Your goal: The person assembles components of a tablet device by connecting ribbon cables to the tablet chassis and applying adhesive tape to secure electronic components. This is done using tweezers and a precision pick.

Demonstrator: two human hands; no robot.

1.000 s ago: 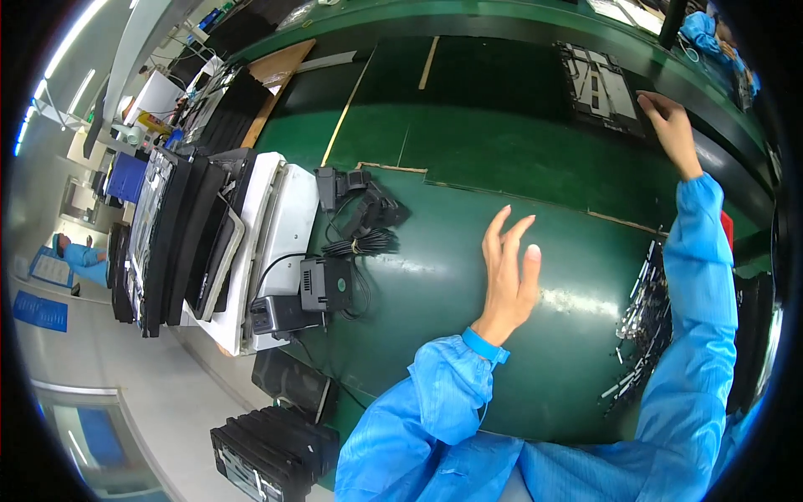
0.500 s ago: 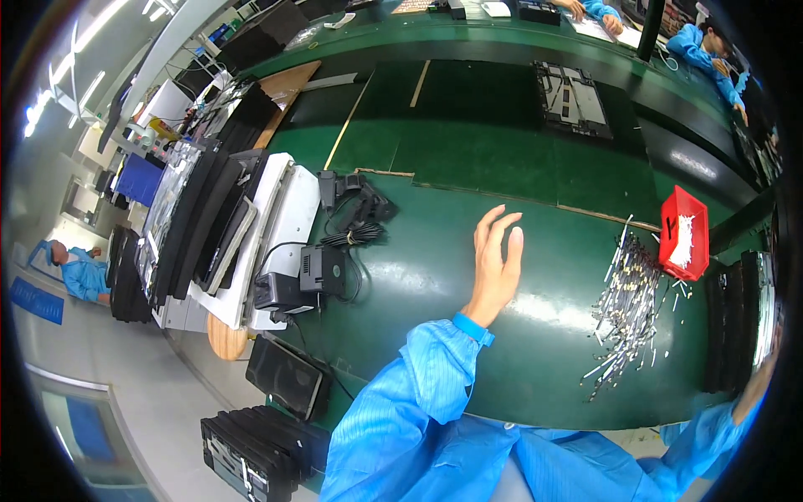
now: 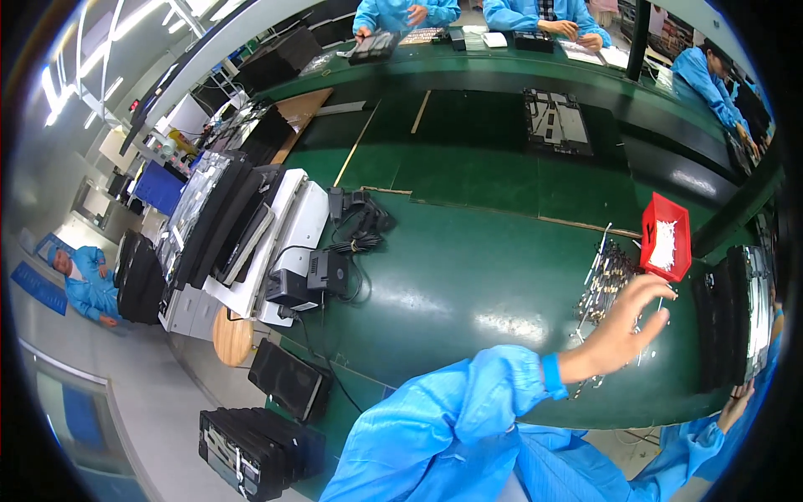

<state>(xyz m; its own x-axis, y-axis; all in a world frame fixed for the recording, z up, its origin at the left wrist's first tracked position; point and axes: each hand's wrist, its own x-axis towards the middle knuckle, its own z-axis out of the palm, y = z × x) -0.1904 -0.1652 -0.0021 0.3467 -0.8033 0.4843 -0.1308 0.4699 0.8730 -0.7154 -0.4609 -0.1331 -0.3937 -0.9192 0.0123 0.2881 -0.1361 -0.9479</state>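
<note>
My left hand (image 3: 617,331) reaches to the right with thumb and fingers apart and nothing between them. It hovers over a loose pile of thin metallic and white strips (image 3: 609,280), covering part of it. Just beyond the fingers stands a red plastic bin (image 3: 650,224) with small white pieces inside. At the lower right, my right hand (image 3: 736,407) is up against the near end of a row of flat black panels (image 3: 718,322) standing on edge. The outermost panel shows a bright silvery face. How far the right fingers close round it is too small to make out.
Black power adapters (image 3: 327,273) with coiled cable lie left on the green table (image 3: 435,293), beside stacked white and black panels (image 3: 303,219). A flat panel assembly (image 3: 557,123) lies on the far mat. Co-workers in blue sit beyond; a dark post (image 3: 736,213) rises at right.
My left hand has swung right and nearer, from mid-table to above the strip pile. My right hand has come to the near end of the panel row. The view has shifted, showing more co-workers.
</note>
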